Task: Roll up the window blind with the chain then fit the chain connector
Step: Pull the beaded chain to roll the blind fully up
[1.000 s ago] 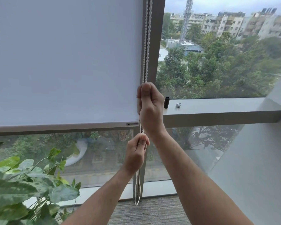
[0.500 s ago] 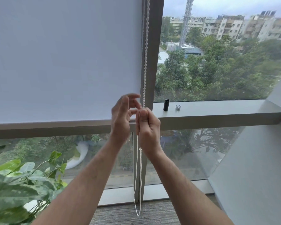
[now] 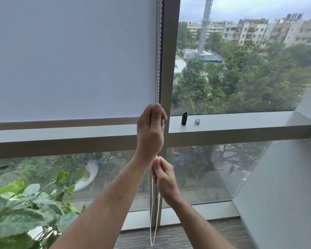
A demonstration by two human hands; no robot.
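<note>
The white roller blind (image 3: pixel 70 60) covers the upper left pane; its bottom bar hangs just above the grey window ledge (image 3: pixel 241 121). A white bead chain (image 3: pixel 158 69) runs down the blind's right edge beside the mullion. My left hand (image 3: pixel 150 130) is shut on the chain at ledge height. Just below it, my right hand (image 3: pixel 164 178) pinches the same chain. The chain's loop (image 3: pixel 152 238) dangles to the floor. A small silver chain connector (image 3: pixel 197 121) lies on the ledge next to a black cylinder (image 3: pixel 184 118), to the right of my hands.
A leafy potted plant (image 3: pixel 25 212) fills the lower left. A slanted grey wall (image 3: pixel 285 177) closes off the right side. Grey carpet (image 3: pixel 187 236) lies under the window. The vertical window mullion (image 3: pixel 170 69) stands right behind the chain.
My hands have swapped places on the chain: the left went from below to above, the right came down. The blind's bottom bar has risen slightly, now just above the ledge.
</note>
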